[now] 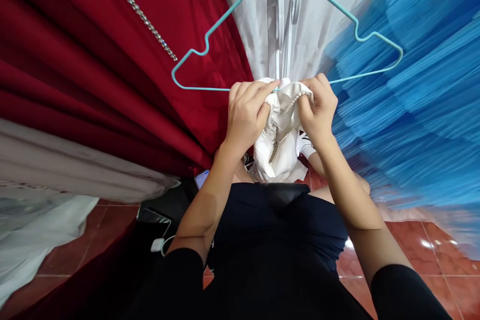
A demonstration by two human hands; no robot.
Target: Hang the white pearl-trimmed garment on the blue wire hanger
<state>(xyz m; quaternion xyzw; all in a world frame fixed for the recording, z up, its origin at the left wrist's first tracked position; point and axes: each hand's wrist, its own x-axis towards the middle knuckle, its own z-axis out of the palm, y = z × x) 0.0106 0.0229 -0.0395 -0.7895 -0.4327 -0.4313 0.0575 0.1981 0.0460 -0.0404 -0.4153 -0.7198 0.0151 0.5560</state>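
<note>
– Flanking the work, largest first: red cloth (75, 60) on the left, blue tulle (420, 100) on the right. Hazard there?

– Snagging, in my judgement. The teal wire hanger (204, 88) overlaps the red cloth at its left corner and the tulle at its right corner, as viewed. Contact: cannot tell. A sideways swing could catch the mesh.

– And the hanger itself?

– Thin wire. A hard or lopsided pull on its lower edge could bend that edge or tip one corner down.

– Position of the white garment (283, 157)?

– At the middle of the hanger's lower edge, bunched there and drooping below it. Whether cloth loops around the wire or is only pressed against it: hidden. If only pressed, loosening both hands could drop it.

– Grip?

– Left hand (245, 112): closed, fingers laid across the gathered cloth by the wire. Right hand (320, 107): closed, pinching the other side near the beads. Unequal tension could twist the opening.

– Smallest item?

– Bead trim (287, 137) lining the opening. Tight pinching, or rubbing on the wire, might loosen beads.
</note>
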